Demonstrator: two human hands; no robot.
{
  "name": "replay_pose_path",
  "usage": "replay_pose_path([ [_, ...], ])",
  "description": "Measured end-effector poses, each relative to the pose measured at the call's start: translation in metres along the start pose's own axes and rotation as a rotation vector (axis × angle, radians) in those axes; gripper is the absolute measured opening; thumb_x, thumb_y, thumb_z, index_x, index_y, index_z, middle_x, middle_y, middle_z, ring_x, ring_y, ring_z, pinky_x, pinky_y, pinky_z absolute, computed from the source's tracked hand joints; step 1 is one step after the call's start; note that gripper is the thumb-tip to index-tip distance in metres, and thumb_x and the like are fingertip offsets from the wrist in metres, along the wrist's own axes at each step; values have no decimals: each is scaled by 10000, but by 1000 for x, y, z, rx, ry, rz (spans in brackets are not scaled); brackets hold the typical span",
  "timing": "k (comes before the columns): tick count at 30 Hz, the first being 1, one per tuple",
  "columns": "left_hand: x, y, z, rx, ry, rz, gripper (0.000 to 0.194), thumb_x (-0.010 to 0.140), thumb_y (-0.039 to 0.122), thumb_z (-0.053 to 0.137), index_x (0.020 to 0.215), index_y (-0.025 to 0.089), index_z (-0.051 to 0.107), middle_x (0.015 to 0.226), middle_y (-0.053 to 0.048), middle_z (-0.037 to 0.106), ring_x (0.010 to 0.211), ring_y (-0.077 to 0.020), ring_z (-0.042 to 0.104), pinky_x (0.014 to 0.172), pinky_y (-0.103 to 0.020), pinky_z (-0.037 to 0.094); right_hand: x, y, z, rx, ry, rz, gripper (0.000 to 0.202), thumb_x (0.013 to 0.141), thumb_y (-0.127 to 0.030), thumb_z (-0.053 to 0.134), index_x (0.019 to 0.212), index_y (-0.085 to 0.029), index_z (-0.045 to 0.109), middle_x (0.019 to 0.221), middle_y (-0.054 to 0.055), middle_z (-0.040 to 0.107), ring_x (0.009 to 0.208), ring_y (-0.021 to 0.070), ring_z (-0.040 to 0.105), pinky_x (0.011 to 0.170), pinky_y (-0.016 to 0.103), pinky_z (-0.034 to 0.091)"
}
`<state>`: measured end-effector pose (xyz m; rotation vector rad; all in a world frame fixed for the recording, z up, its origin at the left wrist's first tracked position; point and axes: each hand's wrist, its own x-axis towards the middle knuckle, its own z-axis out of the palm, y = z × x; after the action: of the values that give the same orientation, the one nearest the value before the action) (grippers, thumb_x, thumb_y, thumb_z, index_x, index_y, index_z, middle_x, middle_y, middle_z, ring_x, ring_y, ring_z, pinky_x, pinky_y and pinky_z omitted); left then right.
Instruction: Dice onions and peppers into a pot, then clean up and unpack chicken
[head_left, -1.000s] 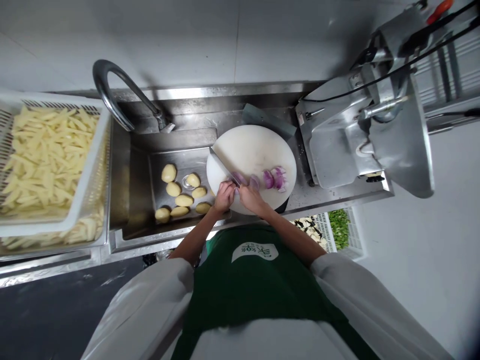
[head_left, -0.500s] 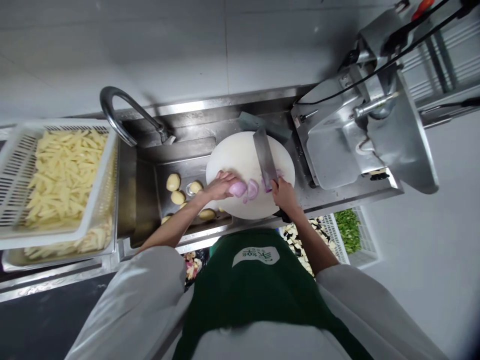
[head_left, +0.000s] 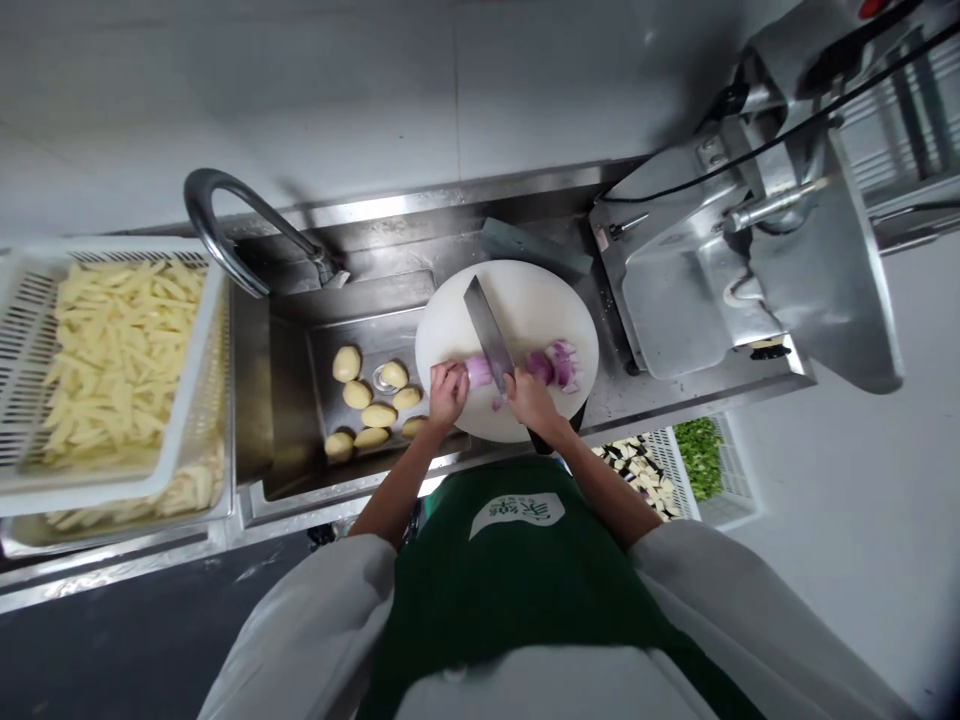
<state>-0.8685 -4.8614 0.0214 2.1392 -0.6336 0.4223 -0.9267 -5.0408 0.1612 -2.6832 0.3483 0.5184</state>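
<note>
My right hand (head_left: 531,400) is wrapped round a cleaver (head_left: 489,330), whose blade points away and to the left over a round white cutting board (head_left: 525,290). Against the left side of the blade lies a piece of purple onion (head_left: 478,371). My left hand (head_left: 448,393) grips that piece from its left end, fingers curled. To the right of the blade, cut onion pieces (head_left: 559,365) sit in a small heap, partly behind my right hand. A small onion scrap (head_left: 496,403) lies below the blade.
The board sits at the right of a steel sink (head_left: 292,340) with several peeled potatoes (head_left: 379,414). A faucet (head_left: 247,200) arches over it. A basket of potato strips (head_left: 124,350) stands left, a slicing machine (head_left: 750,260) right. Crates of cut eggplant (head_left: 637,470) and chopped greens (head_left: 697,458) sit lower right.
The cleaver has moved left and its blade now meets the onion piece. Cut onion now lies right of the blade. My left hand has turned and its fingers are more curled.
</note>
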Motion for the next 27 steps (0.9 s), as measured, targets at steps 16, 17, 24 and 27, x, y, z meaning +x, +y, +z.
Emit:
replay_pose_path([
  [16,-10,-14,-2,-46,-6,46,239,1074,330,486,1112,214,692,1106,-125,670,1084,-247,622,961,-451,548,4,-23,28,-14,91,-25,363,1096,-216,357,1227,-35,643,1253,249,700,1223,312,639,1029,353,472],
  [17,-10,-14,-2,-56,-2,57,235,1074,319,487,1114,211,692,1106,-124,671,1083,-244,621,960,-443,549,7,-25,31,-22,80,-24,355,1090,-203,365,1207,-26,649,1263,255,693,1233,312,628,1040,354,465],
  [24,-14,-17,-10,-47,21,10,236,1073,334,500,1144,208,687,1134,-124,667,1135,-251,620,990,-461,535,-6,-34,17,-16,74,26,425,1113,-251,293,1320,-49,604,1149,229,731,1088,307,687,960,376,500],
  [27,-15,-19,-9,-75,-35,23,225,1069,332,505,1118,212,688,1121,-121,675,1119,-252,625,989,-465,533,-8,-44,25,4,47,37,429,1111,-247,286,1333,-40,590,1139,244,729,1049,309,701,918,374,507],
])
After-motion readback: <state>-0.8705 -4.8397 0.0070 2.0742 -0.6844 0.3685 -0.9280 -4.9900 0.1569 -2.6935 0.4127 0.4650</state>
